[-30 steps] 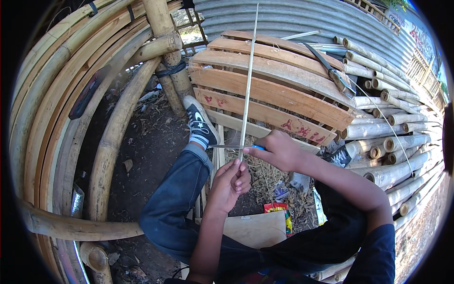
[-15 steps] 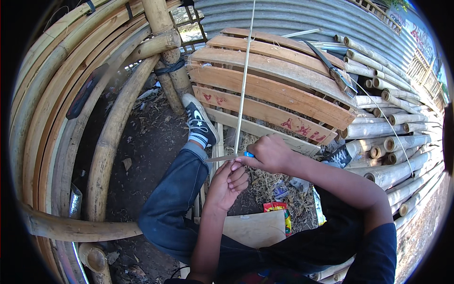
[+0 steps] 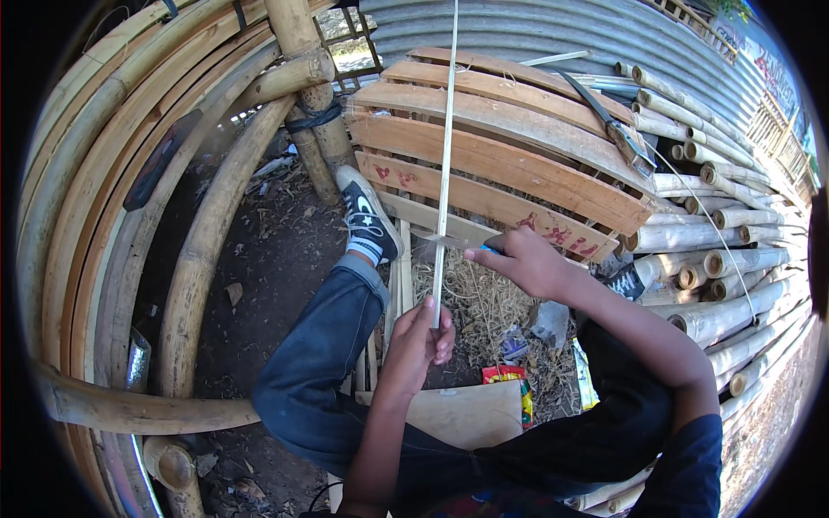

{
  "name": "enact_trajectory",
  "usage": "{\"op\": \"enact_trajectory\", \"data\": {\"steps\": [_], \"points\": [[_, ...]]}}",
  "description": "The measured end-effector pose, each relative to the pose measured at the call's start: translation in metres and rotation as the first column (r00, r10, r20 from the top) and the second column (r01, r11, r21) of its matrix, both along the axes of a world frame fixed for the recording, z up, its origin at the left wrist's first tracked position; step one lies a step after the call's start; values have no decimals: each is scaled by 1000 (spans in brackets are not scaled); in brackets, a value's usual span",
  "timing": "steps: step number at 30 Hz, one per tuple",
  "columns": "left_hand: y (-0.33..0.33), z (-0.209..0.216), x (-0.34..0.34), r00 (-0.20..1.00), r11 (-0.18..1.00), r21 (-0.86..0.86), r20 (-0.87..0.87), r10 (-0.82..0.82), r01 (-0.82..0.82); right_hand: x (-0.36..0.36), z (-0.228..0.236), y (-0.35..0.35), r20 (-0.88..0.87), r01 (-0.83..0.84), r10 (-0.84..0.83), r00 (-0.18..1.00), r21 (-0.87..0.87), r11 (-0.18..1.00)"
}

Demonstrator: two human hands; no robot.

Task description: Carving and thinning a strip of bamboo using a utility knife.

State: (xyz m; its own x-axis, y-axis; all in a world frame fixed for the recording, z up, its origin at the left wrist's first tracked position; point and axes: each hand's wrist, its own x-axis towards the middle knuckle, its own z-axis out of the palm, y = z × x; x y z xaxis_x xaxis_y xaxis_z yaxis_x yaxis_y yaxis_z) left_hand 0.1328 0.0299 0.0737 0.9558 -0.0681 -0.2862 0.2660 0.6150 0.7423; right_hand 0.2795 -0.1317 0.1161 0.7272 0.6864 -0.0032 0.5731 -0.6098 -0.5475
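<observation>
My left hand (image 3: 416, 345) pinches the near end of a thin pale bamboo strip (image 3: 447, 155) between thumb and fingers, and my right hand (image 3: 535, 262) is closed around the blue handle (image 3: 489, 249) of a knife. Its blade (image 3: 452, 243) lies across the strip a little beyond my left fingertips. The strip stands out over the ground between my legs, its far end running past the top of the view.

I judge this to be a shaving stroke along the strip; which way the cutting edge faces is too small to tell. A next stroke would call for a shallow, steady blade angle, a firm pinch, and my left thumb kept off the blade's line.

On the far side, the slatted wooden panel (image 3: 509, 142) rises behind the strip; I can't tell whether they touch. The blade's tip points left, toward my canvas shoe (image 3: 370, 216) and denim shin (image 3: 332, 302), so a slip that way has little room. Bamboo poles (image 3: 734, 263) crowd the right, beyond my elbow. The freer room is near, above the flat board (image 3: 466, 416).
</observation>
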Motion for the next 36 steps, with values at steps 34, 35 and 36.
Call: {"op": "enact_trajectory", "data": {"steps": [34,35,36], "points": [[-4,-15,-14,976,904,367,74,206,-219,-47,-7,28,31,-276,280,959,-104,956],[-5,-14,-12,970,877,415,91,225,-243,-49,-6,30,32,-276,280,959,-105,955],[-7,-12,-11,970,877,415,92,225,-243,-51,-6,33,29,-273,276,961,-89,958]]}}
